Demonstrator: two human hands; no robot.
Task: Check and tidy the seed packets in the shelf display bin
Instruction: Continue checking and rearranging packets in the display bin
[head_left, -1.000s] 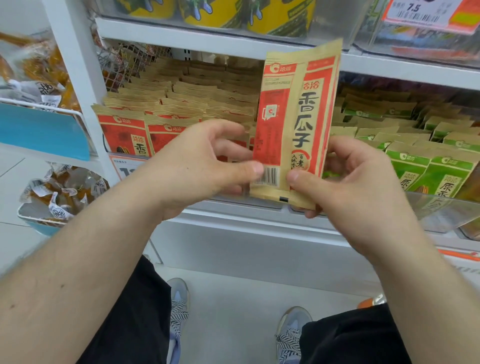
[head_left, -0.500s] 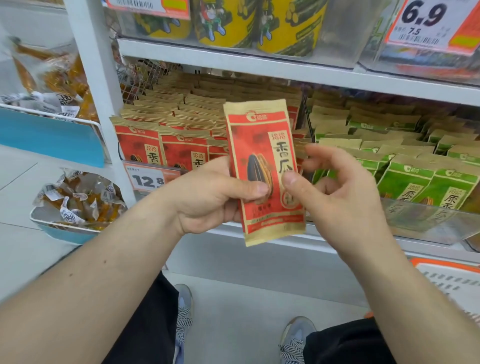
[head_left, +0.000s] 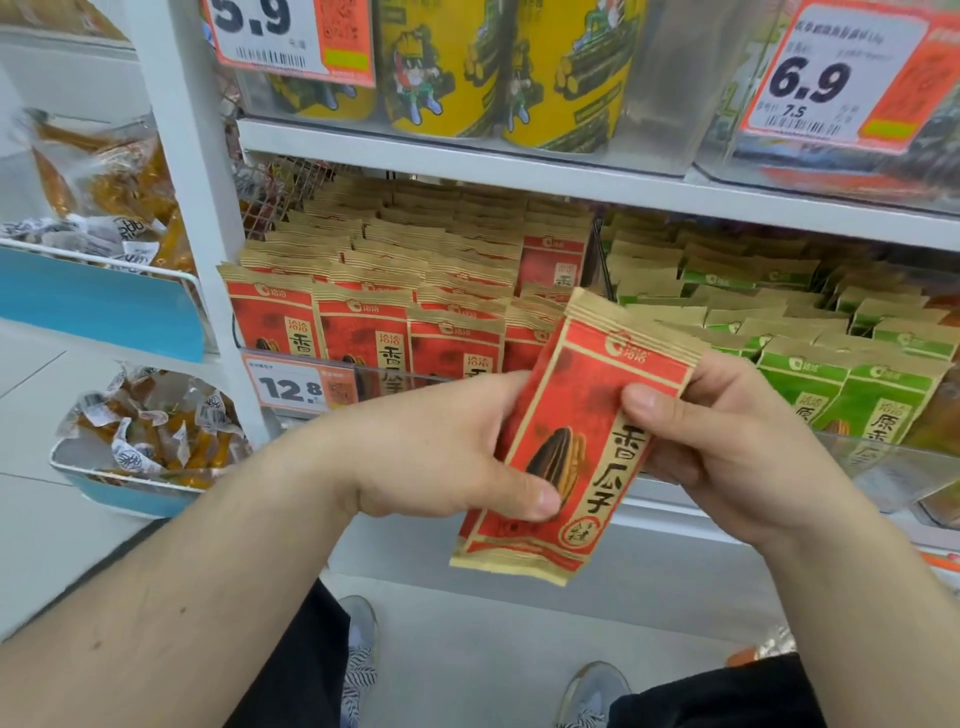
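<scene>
You hold one red packet tilted, front up, just before the bin. Left hand and right hand: fingers pinching its side edges. Bin holds rows of upright red packets; right of it, green packets stand likewise.

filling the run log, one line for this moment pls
left hand: holds red packet | right hand: holds it | packet: tilted, front up, off bin
</scene>
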